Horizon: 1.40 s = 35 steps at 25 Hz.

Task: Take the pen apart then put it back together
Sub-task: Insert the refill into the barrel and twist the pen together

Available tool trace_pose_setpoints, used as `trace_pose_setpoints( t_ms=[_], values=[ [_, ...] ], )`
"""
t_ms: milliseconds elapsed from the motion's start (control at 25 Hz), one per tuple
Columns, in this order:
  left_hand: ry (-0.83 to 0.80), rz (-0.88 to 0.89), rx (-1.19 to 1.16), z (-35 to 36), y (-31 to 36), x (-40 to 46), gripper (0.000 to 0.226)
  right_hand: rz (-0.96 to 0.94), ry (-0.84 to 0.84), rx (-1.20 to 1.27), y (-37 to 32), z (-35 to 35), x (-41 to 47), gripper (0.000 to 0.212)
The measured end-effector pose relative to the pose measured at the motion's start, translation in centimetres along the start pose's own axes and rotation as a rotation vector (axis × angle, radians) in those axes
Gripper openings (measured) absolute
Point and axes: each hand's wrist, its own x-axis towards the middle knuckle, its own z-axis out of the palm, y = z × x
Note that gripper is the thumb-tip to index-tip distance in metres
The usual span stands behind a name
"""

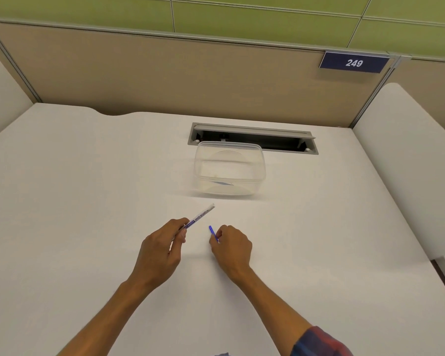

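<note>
We see a white tabletop (pixel 88 188) filling most of the frame, from the lower edge up to a beige partition in the upper half. Its far edge in the upper left has a shallow curved notch. Set into the tabletop just above frame centre is a grey-framed cable slot (pixel 254 137), long and narrow, with a dark interior. Directly on the tabletop, at frame centre and just in front of the slot, stands a clear plastic container (pixel 229 168); its far rim overlaps the slot's near edge in this view. We cannot tell what the container holds.
</note>
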Motion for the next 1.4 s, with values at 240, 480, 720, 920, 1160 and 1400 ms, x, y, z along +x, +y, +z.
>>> trace_pose_setpoints(
  t_ms=[240,480,720,920,1160,1400],
  values=[
    [0.04,-0.074,0.06,-0.6,-0.1,0.4,0.024,0.093,0.028,0.767,0.7,-3.2,-0.6,0.008],
    [0.048,-0.128,0.011,-0.8,0.2,0.6,0.018,-0.031,0.137,0.982,0.5,-6.7,-2.2,0.01],
    [0.046,-0.086,-0.03,-1.0,0.4,0.5,0.027,-0.086,0.148,0.937,0.7,-7.5,-2.5,0.01],
    [0.047,-0.083,-0.035,-1.1,0.3,0.5,0.027,-0.127,0.131,0.927,0.7,-7.9,-2.8,0.01],
    [0.041,-0.073,-0.058,-1.3,0.5,0.7,0.028,-0.132,0.171,0.919,0.8,-8.0,-2.7,0.01],
    [-0.001,-0.064,-0.048,-1.5,0.6,0.8,0.021,-0.229,0.114,0.819,1.5,-8.7,-2.5,0.013]
  ],
)
